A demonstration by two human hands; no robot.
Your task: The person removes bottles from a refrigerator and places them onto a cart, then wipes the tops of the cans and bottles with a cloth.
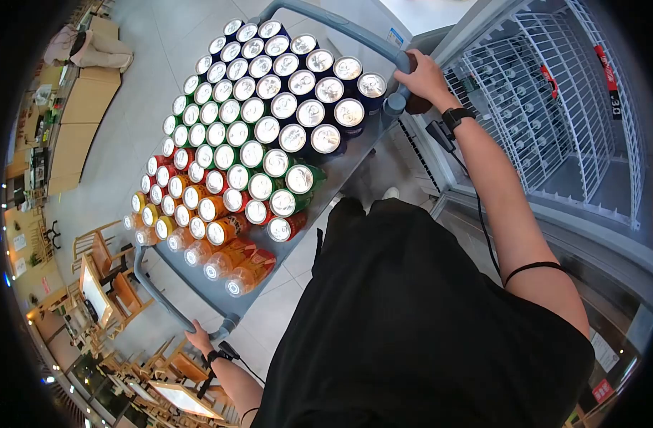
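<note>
A grey cart [340,187] bears many rows of drinks: dark blue cans [324,139], green cans [298,178], red cans [281,228] and orange bottles [244,278] at the near-left end. My left hand [198,338] is closed round the lower-left handle of the cart. At the upper right, my right hand [422,77] grips the other handle at its corner, close to the open cooler. Each wrist wears a black band with a small device and a cable.
On the right stands an open cooler [590,182] with white wire racks and some bottles inside. Wooden tables [98,285] and chairs lie at the lower left. A person [91,53] is by a counter [80,121] at the upper left. Tiled floor surrounds the cart.
</note>
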